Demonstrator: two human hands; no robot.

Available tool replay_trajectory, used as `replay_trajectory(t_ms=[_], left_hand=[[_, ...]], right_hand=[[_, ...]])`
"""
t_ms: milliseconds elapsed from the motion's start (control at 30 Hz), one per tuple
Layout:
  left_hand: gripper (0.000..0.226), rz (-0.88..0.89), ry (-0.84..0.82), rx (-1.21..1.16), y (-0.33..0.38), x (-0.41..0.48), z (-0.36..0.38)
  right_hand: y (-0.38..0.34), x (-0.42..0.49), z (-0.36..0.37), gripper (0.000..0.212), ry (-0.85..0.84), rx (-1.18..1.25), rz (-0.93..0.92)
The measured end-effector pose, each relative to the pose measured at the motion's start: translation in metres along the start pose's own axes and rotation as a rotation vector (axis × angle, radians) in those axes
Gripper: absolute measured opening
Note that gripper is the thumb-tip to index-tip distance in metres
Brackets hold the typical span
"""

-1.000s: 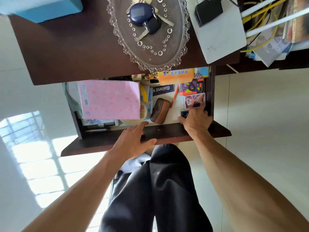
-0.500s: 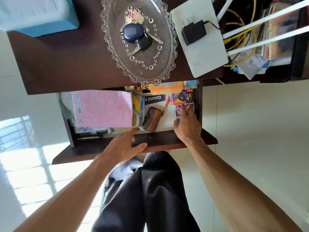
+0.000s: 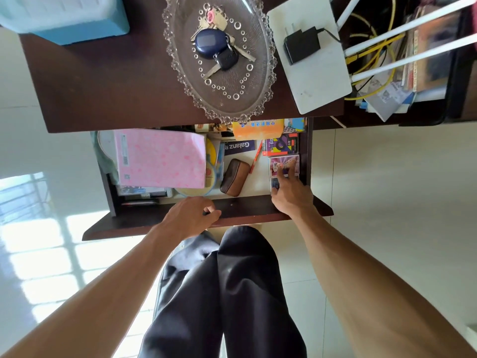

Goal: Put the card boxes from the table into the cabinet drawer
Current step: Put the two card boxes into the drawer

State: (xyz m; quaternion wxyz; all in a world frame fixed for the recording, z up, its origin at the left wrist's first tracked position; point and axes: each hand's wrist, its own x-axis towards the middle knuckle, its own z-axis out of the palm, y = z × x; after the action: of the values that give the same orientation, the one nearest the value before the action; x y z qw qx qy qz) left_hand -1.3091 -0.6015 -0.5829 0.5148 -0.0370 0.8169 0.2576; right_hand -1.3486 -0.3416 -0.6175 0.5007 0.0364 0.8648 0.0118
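The cabinet drawer (image 3: 258, 210) stands pulled out under the dark table. Three card boxes lie in a row along its right side: a dark red-and-purple one (image 3: 281, 147) farthest in, a pink-purple one (image 3: 280, 161) in the middle, and a blue one (image 3: 274, 182) nearest me. My right hand (image 3: 293, 196) reaches over the drawer front with fingers spread. Its index fingertip rests on the pink-purple box, and the hand covers most of the blue box. My left hand (image 3: 191, 215) sits on the drawer front, fingers curled over its top edge.
The drawer also holds a pink folder (image 3: 160, 157), a brown pouch (image 3: 233, 180), an orange box (image 3: 258, 129) and a red pen (image 3: 255, 157). On the table are a glass tray (image 3: 260, 81) with keys, a white router (image 3: 317, 81) and a blue box (image 3: 72, 19). My dark-trousered legs are below.
My right index finger has stretched forward onto the pink-purple box. My left hand has gone from flat and spread to curled on the drawer front.
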Motion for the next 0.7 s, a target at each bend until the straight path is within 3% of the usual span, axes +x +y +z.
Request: replay_trajectory(t_ms=[100, 300, 367, 500, 700], left_hand=[[0.023, -0.037, -0.002, -0.014, 0.008, -0.018, -0.008], [0.029, -0.117, 0.051, -0.242, 0.024, -0.092, -0.039], [0.03, -0.168, 0.057, -0.27, 0.028, -0.133, -0.049], [0.019, -0.264, 0.124, -0.594, 0.033, -0.239, -0.068], [0.011, -0.28, 0.156, -0.718, 0.039, -0.402, -0.084]], right_hand=[[0.002, -0.015, -0.004, 0.034, 0.061, 0.18, -0.002], [-0.014, -0.115, -0.04, 0.034, 0.001, 0.757, 0.053], [-0.017, -0.166, -0.057, 0.034, -0.019, 0.791, 0.047], [-0.016, -0.275, -0.092, 0.037, -0.031, 0.779, 0.023], [0.001, -0.42, -0.139, 0.038, -0.001, 0.773, -0.01]])
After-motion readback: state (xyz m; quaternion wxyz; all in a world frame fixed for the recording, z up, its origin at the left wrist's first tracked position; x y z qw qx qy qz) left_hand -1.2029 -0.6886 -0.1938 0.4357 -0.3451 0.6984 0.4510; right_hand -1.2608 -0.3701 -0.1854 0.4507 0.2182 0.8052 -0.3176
